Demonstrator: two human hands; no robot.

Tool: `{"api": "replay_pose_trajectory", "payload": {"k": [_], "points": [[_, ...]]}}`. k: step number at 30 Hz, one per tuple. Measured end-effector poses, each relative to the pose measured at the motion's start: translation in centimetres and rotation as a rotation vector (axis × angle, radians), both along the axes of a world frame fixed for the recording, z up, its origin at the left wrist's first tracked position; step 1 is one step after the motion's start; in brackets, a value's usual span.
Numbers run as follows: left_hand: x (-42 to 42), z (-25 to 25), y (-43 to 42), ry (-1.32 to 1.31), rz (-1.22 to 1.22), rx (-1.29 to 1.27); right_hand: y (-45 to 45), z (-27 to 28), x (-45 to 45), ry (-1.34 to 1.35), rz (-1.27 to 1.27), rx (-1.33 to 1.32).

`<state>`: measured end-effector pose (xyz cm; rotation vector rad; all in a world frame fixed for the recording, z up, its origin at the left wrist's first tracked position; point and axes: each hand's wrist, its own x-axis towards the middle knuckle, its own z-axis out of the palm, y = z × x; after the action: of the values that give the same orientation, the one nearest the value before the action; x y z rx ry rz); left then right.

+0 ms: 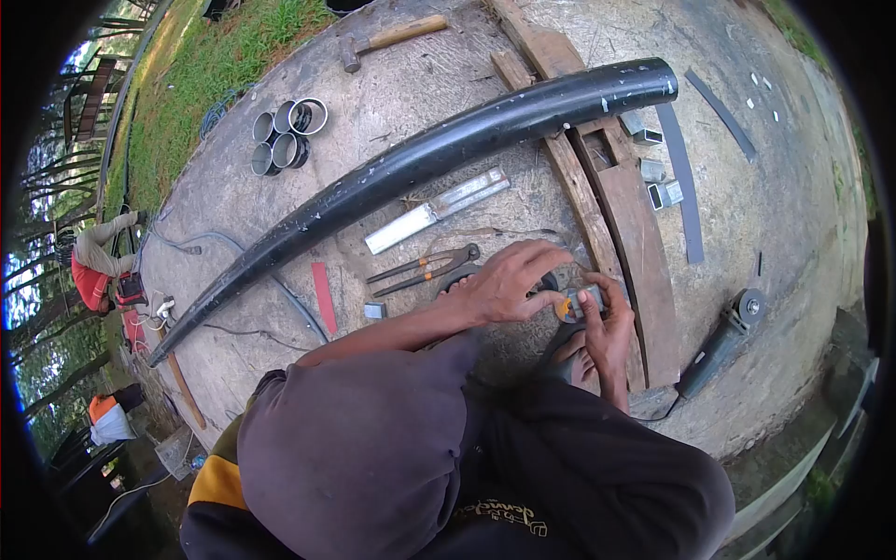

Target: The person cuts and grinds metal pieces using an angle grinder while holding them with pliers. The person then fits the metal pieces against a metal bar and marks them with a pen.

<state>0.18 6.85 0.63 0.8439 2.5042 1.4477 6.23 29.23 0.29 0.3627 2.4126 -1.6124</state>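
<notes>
1. Near your lap, your right hand (609, 334) pinches a small grey piece (590, 301), thumb on top. Your left hand (518, 280) arches beside it, thumb and forefinger wide apart; thumb contact with the yellow-orange part (564, 309) cannot be confirmed.

2. Progress: judge the handheld piece as unfinished, since it is not yet set down.

3. Left of your hands: pincers (471, 252), a small metal block (374, 310) and a red strip (323, 297) lie on the concrete (523, 210). None is gripped.

4. Right of your hands: wooden boards (644, 252); beyond them, an angle grinder (719, 355), unheld.

5. Farther out: a metal profile (401, 231) lies below the long black pipe (401, 168), which crosses the boards in one length.

6. Beside the pipe's wide end: short square-tube sections (666, 194) and grey strips (693, 219), already separate.

7. Beyond the pipe: short rings (301, 151) stand grouped, apparently cut; a hammer (406, 32) lies apart.

8. Far left: one person (93, 271) crouches near the grass (201, 79).
</notes>
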Motion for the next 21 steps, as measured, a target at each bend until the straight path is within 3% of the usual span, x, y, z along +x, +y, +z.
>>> {"api": "replay_pose_trajectory", "payload": {"k": [4,6,8,9,14,21], "points": [[-3.5,-1.6,-4.7,0.113,0.342,-0.443,3.5,2.6,-0.8,-0.236,-0.238,0.054],[-4.3,-2.6,-6.5,0.094,0.437,-0.628,4.6,2.1,-0.4,-0.138,-0.227,0.078],[-4.1,-4.6,-7.5,0.096,0.444,-0.66,7.2,-1.5,0.5,0.115,-0.173,0.128],[-4.1,-5.0,-7.7,0.099,0.444,-0.673,6.8,-1.1,0.2,0.097,-0.181,0.127],[-4.0,-5.2,-8.0,0.062,0.396,-0.541,4.4,0.8,-0.3,-0.01,-0.194,0.179],[-4.5,-0.1,-4.1,0.134,0.173,-0.203,4.8,-0.4,0.5,0.069,-0.183,0.222]]}}
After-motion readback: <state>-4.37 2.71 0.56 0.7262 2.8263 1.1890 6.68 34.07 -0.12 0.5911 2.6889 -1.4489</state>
